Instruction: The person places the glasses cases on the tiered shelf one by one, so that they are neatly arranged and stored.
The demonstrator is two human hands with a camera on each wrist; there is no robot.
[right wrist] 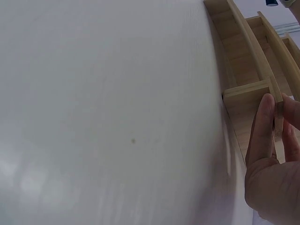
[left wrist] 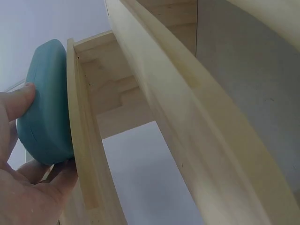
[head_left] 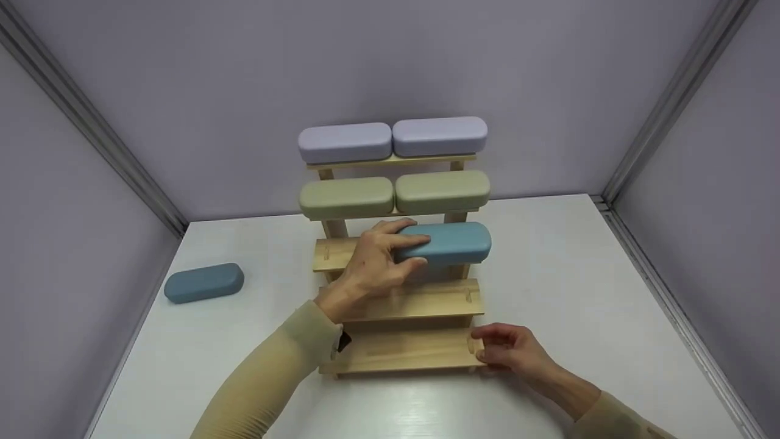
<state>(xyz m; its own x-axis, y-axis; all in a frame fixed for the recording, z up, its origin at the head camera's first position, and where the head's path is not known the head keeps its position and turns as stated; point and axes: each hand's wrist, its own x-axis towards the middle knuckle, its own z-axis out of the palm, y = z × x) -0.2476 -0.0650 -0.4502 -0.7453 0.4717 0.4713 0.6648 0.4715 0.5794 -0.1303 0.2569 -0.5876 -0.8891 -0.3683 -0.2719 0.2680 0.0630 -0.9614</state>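
A light-blue glasses case (head_left: 460, 242) lies on the right half of the middle step of a wooden tiered rack (head_left: 405, 350). My left hand (head_left: 372, 259) grips that case by its left end, thumb on the near side and fingers over the top and far side. In the left wrist view the blue case (left wrist: 47, 103) stands against the step's edge, between thumb and fingers. Down at the bottom step, my right hand (head_left: 515, 350) pinches the right end of the board; the right wrist view shows thumb and fingers (right wrist: 262, 129) on either side of the wood.
Two lavender cases (head_left: 345, 142) sit side by side on the top step, two green cases (head_left: 347, 197) on the step below. A darker blue case (head_left: 204, 283) lies on the white table (head_left: 256, 341) left of the rack. Pale walls (head_left: 390, 61) enclose the back and sides.
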